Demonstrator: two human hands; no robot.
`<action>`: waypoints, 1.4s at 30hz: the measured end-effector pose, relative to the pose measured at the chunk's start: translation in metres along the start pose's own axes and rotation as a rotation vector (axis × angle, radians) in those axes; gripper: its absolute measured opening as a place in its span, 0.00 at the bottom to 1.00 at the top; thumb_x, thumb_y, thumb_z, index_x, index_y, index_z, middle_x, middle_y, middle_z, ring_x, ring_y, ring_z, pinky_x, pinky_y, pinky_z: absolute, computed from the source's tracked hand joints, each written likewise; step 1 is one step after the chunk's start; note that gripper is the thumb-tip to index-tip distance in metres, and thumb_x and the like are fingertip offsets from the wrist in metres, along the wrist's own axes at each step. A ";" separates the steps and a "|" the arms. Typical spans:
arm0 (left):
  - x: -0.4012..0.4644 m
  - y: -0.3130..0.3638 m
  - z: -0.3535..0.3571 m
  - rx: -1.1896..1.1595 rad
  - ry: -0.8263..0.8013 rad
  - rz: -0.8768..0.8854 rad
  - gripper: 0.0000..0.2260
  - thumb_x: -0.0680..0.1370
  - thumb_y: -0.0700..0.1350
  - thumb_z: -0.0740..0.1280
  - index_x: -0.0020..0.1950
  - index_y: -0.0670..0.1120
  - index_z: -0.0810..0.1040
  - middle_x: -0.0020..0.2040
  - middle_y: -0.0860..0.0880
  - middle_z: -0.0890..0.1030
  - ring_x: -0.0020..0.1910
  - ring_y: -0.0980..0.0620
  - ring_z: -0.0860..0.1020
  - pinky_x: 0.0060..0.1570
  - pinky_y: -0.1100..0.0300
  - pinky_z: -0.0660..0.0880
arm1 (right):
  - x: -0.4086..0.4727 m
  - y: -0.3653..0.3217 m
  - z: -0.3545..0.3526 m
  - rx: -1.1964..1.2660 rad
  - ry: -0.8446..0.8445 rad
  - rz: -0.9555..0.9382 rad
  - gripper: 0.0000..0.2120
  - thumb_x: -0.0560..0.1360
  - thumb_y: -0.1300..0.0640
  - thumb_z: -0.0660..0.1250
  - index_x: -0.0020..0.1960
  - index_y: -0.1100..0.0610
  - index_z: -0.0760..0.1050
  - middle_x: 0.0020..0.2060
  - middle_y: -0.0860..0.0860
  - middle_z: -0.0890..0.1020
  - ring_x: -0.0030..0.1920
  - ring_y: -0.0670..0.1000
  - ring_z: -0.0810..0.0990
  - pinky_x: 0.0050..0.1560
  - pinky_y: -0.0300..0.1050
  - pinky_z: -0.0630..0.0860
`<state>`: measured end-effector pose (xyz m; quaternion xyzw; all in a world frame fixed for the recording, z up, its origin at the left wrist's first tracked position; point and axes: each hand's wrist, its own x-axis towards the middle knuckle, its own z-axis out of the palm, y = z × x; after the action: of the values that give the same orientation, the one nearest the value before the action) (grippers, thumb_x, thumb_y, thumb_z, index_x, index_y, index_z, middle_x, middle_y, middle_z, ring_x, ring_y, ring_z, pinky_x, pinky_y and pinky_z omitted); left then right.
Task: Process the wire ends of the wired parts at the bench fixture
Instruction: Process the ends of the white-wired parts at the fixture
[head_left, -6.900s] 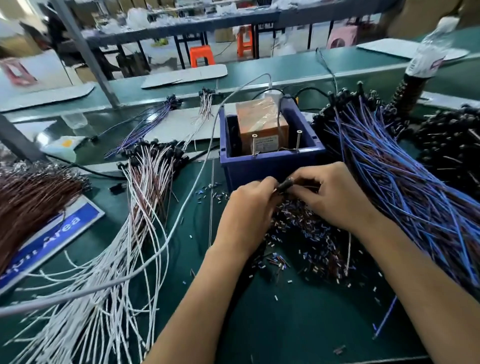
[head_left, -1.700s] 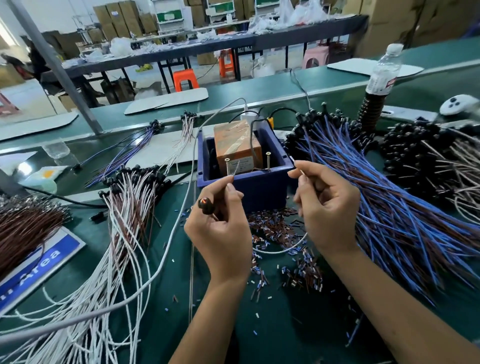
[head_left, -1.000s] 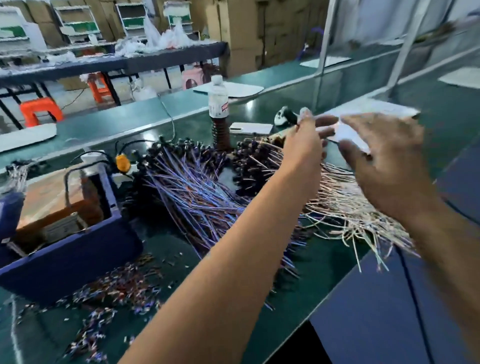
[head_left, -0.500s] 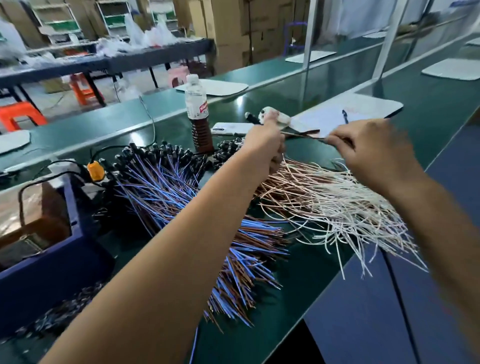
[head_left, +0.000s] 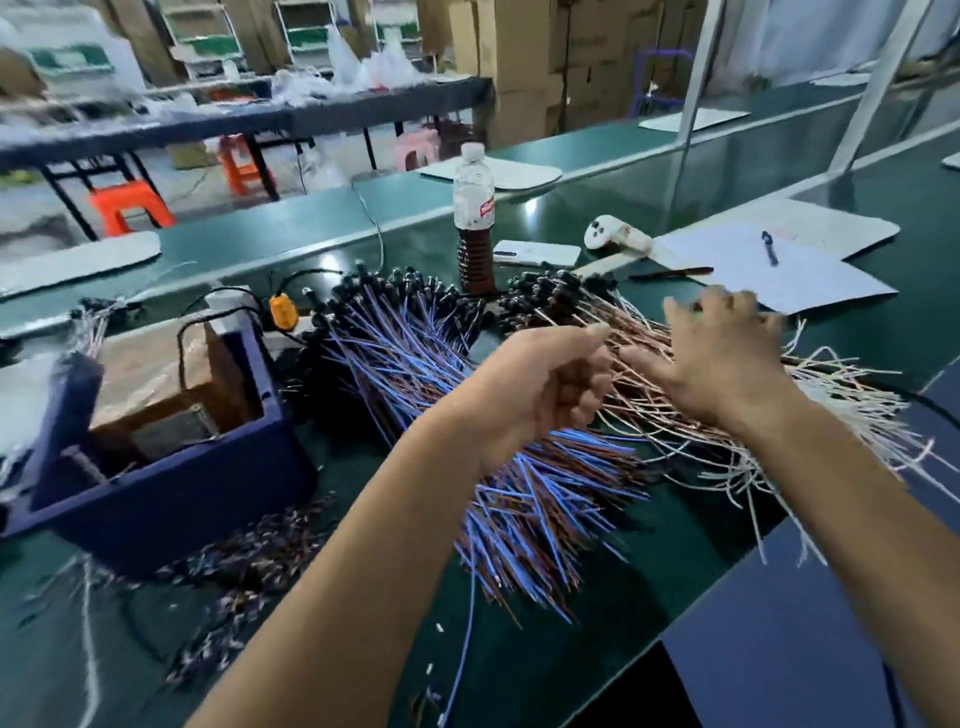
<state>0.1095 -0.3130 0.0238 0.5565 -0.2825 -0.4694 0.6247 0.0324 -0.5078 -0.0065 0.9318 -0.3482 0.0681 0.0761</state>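
Note:
The blue fixture box (head_left: 156, 499) with a brown block inside stands at the left. A pile of blue-and-brown wired parts (head_left: 415, 364) with black heads fans out beside it. Further right lies a pile of white-and-brown wired parts (head_left: 649, 431). My right hand (head_left: 722, 353) hovers over that pile with fingers spread, holding nothing. My left hand (head_left: 550, 384) is just left of it, above where the two piles meet, fingers loosely curled and thumb pointing right. I see no wire in it. Both hands are blurred.
Cut insulation scraps (head_left: 249, 561) litter the green bench in front of the box. Behind the piles stand a bottle (head_left: 474, 218), a phone (head_left: 537, 253), a white controller (head_left: 613, 236) and paper (head_left: 753, 270) with a pen (head_left: 769, 248). The bench edge runs diagonally at the lower right.
My hands carried one wired part from the fixture to the right-hand pile and let it go. My hands have since drawn back toward me. My view swung right.

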 end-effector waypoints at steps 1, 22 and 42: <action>-0.018 -0.002 -0.007 0.065 -0.088 0.024 0.11 0.85 0.45 0.61 0.43 0.45 0.73 0.37 0.46 0.74 0.33 0.52 0.70 0.35 0.63 0.69 | -0.007 -0.011 -0.009 0.102 0.103 -0.040 0.36 0.77 0.29 0.58 0.72 0.55 0.72 0.65 0.62 0.75 0.66 0.65 0.72 0.64 0.62 0.71; -0.368 -0.030 -0.220 1.128 0.930 -0.591 0.09 0.74 0.46 0.67 0.36 0.45 0.82 0.34 0.48 0.83 0.35 0.51 0.80 0.35 0.59 0.75 | -0.228 -0.439 -0.048 0.572 -0.433 -1.077 0.09 0.83 0.55 0.63 0.58 0.59 0.76 0.55 0.62 0.82 0.54 0.63 0.79 0.46 0.50 0.73; -0.328 -0.014 -0.298 1.236 1.511 -0.577 0.15 0.75 0.35 0.65 0.62 0.38 0.78 0.61 0.37 0.80 0.62 0.35 0.79 0.58 0.47 0.78 | -0.227 -0.465 -0.041 0.410 -0.402 -1.016 0.03 0.79 0.63 0.60 0.51 0.58 0.66 0.35 0.53 0.66 0.45 0.61 0.68 0.46 0.52 0.73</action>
<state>0.2359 0.1114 0.0001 0.9796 0.1382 0.1003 0.1057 0.1661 -0.0083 -0.0509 0.9723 0.1550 -0.0889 -0.1504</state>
